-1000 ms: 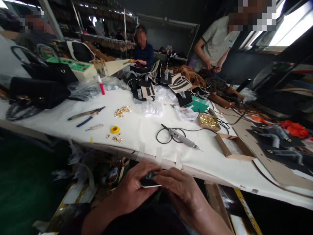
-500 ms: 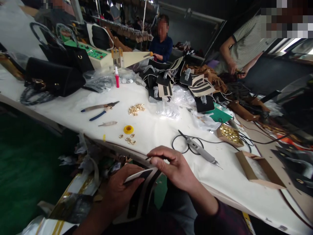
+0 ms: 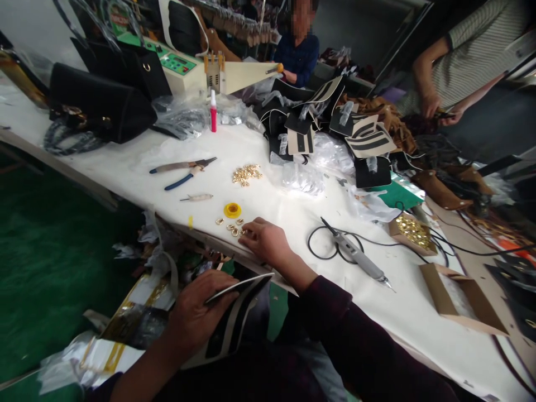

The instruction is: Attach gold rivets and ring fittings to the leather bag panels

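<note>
My left hand (image 3: 201,307) is closed on a beige and black striped bag panel (image 3: 238,318), thumb on one side and fingers on the other. The panel hangs tilted over my lap, its pale edge facing up. At the table's front edge, my right hand (image 3: 266,241) pinches with thumb and forefinger at a small gold metal fitting (image 3: 242,232); the fingers partly hide it. Several similar gold fittings (image 3: 233,229) lie just left of the fingertips. Behind them sits a yellow ring-shaped holder (image 3: 232,210), and farther back a pile of small gold pieces (image 3: 248,174).
Pliers (image 3: 184,172), a pale-handled pointed tool (image 3: 197,197) and a red bottle (image 3: 213,114) are on the white table (image 3: 280,218). To the right are a corded grey tool (image 3: 358,258) and small boxes (image 3: 460,298). Striped panels (image 3: 371,137) are heaped behind. Two people are beyond.
My right hand has moved from beside the panel, where it held a thin dark item, forward to the gold fittings. My left hand still holds the panel. The view has shifted.
</note>
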